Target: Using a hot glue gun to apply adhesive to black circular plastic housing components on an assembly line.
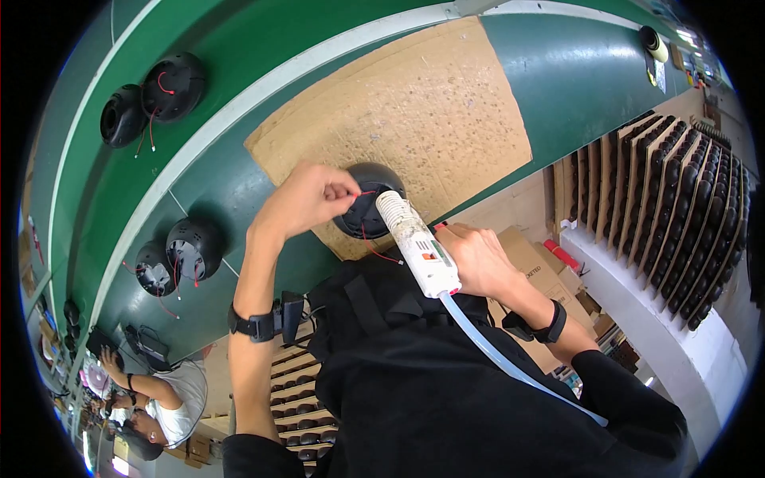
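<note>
In my right hand [476, 259] is a white hot glue gun [418, 251], its nozzle end over a round black plastic housing [382, 175]. A long translucent glue stick [482, 342] trails from the gun's back end across my lap. My left hand [307, 199] pinches a thin red wire [364, 193] at the housing's left side. Another red lead hangs from the housing's near edge, with a small pale connector at its tip. The nozzle tip and part of the housing's inside are hidden by the gun.
Under the housing lies a glue-spotted cardboard sheet [430, 88] on the green bench [574, 72]. More black housings with red wires sit at left [194, 248] and far left [174, 86]. Racks of dark round parts [677, 207] stand right. A co-worker [163, 398] sits lower left.
</note>
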`<action>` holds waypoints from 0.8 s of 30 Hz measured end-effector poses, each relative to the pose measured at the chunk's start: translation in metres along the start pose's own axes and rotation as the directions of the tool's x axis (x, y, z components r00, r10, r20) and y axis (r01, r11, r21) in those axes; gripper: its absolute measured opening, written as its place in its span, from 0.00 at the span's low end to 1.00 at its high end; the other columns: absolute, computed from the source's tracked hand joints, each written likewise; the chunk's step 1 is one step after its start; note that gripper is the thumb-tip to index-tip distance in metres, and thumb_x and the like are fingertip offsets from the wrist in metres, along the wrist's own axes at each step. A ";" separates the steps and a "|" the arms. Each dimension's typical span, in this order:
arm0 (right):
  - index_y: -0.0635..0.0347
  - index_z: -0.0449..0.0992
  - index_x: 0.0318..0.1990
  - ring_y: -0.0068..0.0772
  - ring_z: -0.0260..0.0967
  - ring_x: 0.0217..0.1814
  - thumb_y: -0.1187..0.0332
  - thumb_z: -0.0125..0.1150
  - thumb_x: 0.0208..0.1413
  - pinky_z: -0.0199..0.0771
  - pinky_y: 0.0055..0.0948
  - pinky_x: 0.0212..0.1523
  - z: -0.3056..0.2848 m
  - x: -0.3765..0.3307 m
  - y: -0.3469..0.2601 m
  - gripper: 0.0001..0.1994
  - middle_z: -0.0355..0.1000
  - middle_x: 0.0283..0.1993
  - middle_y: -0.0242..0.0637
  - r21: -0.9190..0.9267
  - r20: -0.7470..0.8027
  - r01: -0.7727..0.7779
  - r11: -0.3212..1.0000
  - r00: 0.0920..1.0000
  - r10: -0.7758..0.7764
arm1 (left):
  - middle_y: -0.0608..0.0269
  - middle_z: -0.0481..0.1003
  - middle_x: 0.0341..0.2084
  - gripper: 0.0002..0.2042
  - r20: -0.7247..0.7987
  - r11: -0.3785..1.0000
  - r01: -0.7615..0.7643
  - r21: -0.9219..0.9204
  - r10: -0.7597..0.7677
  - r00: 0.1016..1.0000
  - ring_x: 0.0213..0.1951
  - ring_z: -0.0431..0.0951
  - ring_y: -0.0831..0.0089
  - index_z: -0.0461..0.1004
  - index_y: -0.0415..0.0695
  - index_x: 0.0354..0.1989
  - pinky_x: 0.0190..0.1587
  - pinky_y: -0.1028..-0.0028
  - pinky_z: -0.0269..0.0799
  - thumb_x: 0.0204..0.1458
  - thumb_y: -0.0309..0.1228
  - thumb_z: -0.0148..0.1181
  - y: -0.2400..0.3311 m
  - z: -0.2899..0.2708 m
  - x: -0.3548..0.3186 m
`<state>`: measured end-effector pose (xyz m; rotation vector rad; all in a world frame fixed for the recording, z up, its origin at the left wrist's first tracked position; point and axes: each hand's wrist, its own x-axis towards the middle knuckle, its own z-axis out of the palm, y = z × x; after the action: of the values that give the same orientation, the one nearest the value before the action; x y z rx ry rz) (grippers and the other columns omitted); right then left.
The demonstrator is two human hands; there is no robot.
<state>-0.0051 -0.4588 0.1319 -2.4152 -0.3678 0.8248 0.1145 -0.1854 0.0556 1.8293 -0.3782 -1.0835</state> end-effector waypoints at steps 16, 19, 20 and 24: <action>0.62 0.70 0.28 0.54 0.71 0.32 0.63 0.68 0.44 0.67 0.46 0.29 -0.004 0.006 0.001 0.14 0.71 0.27 0.47 -0.049 0.047 -0.002 0.999 0.999 0.004 | 0.58 0.83 0.26 0.08 0.023 0.998 0.046 -0.037 -0.045 0.999 0.25 0.77 0.79 0.85 0.41 0.39 0.29 0.76 0.72 0.51 0.24 0.68 -0.026 0.035 -0.024; 0.63 0.74 0.32 0.55 0.74 0.34 0.56 0.71 0.45 0.73 0.47 0.33 -0.005 0.005 0.002 0.18 0.73 0.29 0.48 -0.054 0.096 -0.017 0.998 0.995 0.023 | 0.61 0.81 0.24 0.08 -0.014 0.996 0.023 -0.088 -0.024 1.000 0.23 0.74 0.81 0.86 0.42 0.39 0.28 0.77 0.69 0.51 0.24 0.68 -0.022 0.031 -0.023; 0.62 0.74 0.32 0.55 0.74 0.35 0.56 0.71 0.45 0.73 0.48 0.34 -0.006 0.004 0.001 0.18 0.73 0.30 0.48 -0.060 0.110 -0.024 0.998 0.993 0.031 | 0.61 0.81 0.24 0.08 -0.015 0.996 0.022 -0.089 -0.023 1.000 0.23 0.74 0.81 0.86 0.42 0.39 0.28 0.77 0.69 0.51 0.24 0.68 -0.021 0.029 -0.022; 0.61 0.73 0.32 0.55 0.74 0.37 0.57 0.71 0.45 0.73 0.49 0.35 -0.008 0.003 0.000 0.18 0.73 0.31 0.47 -0.036 0.117 0.015 0.999 0.993 -0.011 | 0.67 0.75 0.19 0.07 -0.264 0.979 -0.072 -0.190 0.020 0.964 0.21 0.69 0.82 0.83 0.41 0.40 0.25 0.75 0.67 0.54 0.26 0.67 -0.020 0.032 -0.012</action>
<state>0.0023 -0.4607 0.1358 -2.4018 -0.4463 0.9640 0.0784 -0.1856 0.0403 1.7474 -0.1499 -0.8041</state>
